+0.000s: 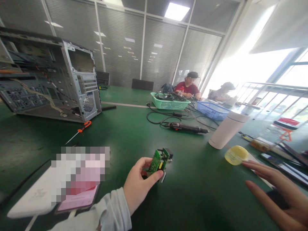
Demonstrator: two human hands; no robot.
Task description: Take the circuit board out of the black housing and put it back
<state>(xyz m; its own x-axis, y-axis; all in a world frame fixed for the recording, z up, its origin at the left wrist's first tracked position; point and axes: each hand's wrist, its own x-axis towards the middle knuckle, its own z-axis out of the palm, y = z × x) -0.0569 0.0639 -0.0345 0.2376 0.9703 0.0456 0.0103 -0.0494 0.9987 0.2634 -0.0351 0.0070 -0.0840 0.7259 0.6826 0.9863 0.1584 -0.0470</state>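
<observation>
My left hand (141, 183) grips a small green circuit board assembly (157, 162) between thumb and fingers, held just above the green table. Parts stand out from the board, among them a yellow block and a black piece at its upper right. At the right edge, my right hand (279, 192) is spread, its thumb and fingers apart and nothing visible in its grasp. Its fingertips are close to a round yellow container (236, 155); whether they touch it I cannot tell.
An opened computer case (79, 83) stands at left, an orange-handled screwdriver (84, 126) before it. Near left lie a white power bank (36, 197) and phone (79, 202). Beyond are a corded electric screwdriver (187, 127), green basket (172, 104), blue basket (213, 110), pale bottle (227, 130) and two people.
</observation>
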